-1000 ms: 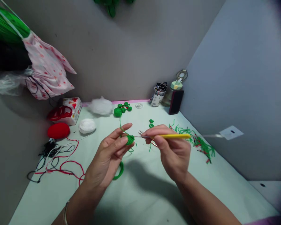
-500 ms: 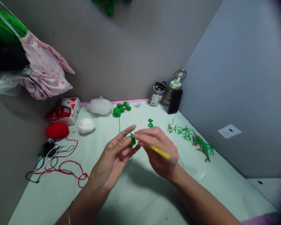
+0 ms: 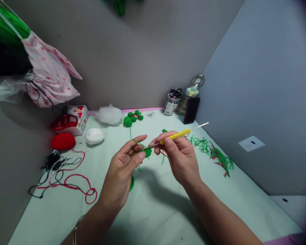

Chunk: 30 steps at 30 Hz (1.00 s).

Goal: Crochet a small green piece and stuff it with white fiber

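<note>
One small green crochet piece [image 3: 148,152] is pinched in the fingers of the left hand [image 3: 119,170] above the worktop [image 3: 147,219], head view; the right hand's [image 3: 184,161] fingers grip a yellow-handled hook [image 3: 177,135], its shaft meeting the piece.

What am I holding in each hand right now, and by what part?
Your right hand holds the yellow-handled crochet hook by its handle; your left hand pinches the green crocheted piece by the edge nearest that hand.
</note>
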Each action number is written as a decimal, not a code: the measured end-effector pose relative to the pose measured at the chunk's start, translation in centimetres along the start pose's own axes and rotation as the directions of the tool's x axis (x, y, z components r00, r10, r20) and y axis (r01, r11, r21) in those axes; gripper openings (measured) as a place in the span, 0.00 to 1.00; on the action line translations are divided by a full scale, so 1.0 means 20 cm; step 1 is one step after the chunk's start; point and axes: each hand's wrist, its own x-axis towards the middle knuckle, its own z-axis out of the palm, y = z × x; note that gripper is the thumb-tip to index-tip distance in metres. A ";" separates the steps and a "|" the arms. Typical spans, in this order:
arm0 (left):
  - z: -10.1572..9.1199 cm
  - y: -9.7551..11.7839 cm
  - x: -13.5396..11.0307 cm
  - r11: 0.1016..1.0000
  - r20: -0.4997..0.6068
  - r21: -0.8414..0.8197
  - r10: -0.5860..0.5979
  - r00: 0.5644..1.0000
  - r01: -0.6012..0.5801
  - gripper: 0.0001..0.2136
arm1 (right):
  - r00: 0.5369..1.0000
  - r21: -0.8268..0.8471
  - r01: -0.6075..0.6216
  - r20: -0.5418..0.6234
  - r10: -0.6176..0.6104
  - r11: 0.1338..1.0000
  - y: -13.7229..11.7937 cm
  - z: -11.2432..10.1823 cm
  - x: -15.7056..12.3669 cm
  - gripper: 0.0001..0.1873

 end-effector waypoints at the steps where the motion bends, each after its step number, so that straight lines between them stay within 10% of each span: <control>1: 0.00 0.00 0.00 1.000 -0.007 0.007 0.010 1.000 -0.010 0.15 | 1.000 0.005 -0.005 0.007 0.005 1.000 0.00 0.00 0.00 0.10; 16: -0.01 0.01 -0.01 0.929 -0.060 0.324 0.208 0.976 -0.178 0.15 | 0.934 -0.436 0.355 0.133 -0.331 0.827 -0.03 0.03 -0.05 0.09; 22: 0.00 0.00 -0.02 0.897 -0.120 0.395 0.266 0.956 -0.200 0.16 | 0.732 -0.639 0.665 0.455 -0.507 0.386 -0.03 0.02 -0.05 0.11; 27: 0.00 0.00 -0.01 0.994 -0.054 0.098 0.062 0.997 -0.057 0.20 | 0.618 -0.678 0.727 0.575 -0.535 0.110 0.02 0.01 -0.05 0.13; 30: 0.00 0.03 0.01 0.964 0.085 -0.184 -0.177 0.981 0.190 0.21 | 0.658 -0.669 0.705 0.490 -0.572 0.238 0.01 0.00 -0.05 0.16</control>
